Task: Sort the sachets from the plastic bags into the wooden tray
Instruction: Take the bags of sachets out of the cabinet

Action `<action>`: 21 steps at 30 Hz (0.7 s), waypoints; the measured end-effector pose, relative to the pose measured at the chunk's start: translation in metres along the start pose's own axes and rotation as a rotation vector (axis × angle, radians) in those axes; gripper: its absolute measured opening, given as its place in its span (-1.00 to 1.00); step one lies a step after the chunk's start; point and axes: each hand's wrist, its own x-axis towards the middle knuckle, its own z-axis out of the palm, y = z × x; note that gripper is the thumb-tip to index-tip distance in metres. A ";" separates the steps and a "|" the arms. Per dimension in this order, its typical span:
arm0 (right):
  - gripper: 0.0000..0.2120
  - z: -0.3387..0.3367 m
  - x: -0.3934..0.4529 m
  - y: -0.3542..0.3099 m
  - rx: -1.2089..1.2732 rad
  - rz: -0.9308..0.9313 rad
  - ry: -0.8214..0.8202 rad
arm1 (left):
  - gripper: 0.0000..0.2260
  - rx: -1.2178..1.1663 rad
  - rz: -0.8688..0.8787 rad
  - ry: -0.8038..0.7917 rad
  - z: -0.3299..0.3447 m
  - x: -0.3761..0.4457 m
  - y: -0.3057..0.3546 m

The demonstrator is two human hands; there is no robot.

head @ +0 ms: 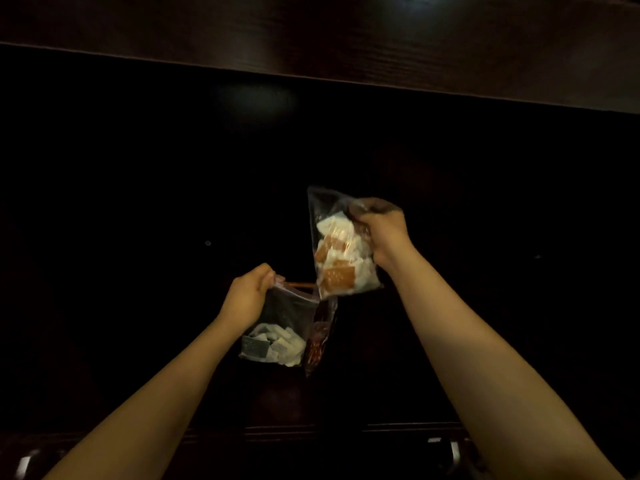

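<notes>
My right hand grips the side of a clear plastic bag that holds several white and orange sachets. The bag hangs upright in the air over a very dark surface. My left hand pinches the top edge of a second clear bag lower down. That bag holds white and grey sachets, and a bag with red print hangs against its right side. The bottom corner of the upper bag touches the top of the lower one. No wooden tray shows in this dim view.
A dark wooden ledge runs across the top of the view. Below it lies a black surface with little detail. Metal handles glint near the bottom edge.
</notes>
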 end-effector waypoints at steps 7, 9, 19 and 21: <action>-0.83 0.002 -0.044 0.021 -0.373 -0.043 -0.188 | -0.82 -0.069 0.173 0.137 -0.016 0.000 0.053; -0.86 0.004 -0.052 0.023 -0.371 -0.061 -0.241 | -0.89 -0.064 0.206 0.176 -0.018 0.001 0.063; -0.93 0.016 -0.065 0.037 -0.460 -0.072 -0.588 | -0.69 0.132 0.320 0.179 -0.015 -0.007 0.047; -0.92 0.014 -0.061 0.036 -0.464 -0.038 -0.638 | -0.67 0.065 0.351 0.201 -0.012 -0.006 0.041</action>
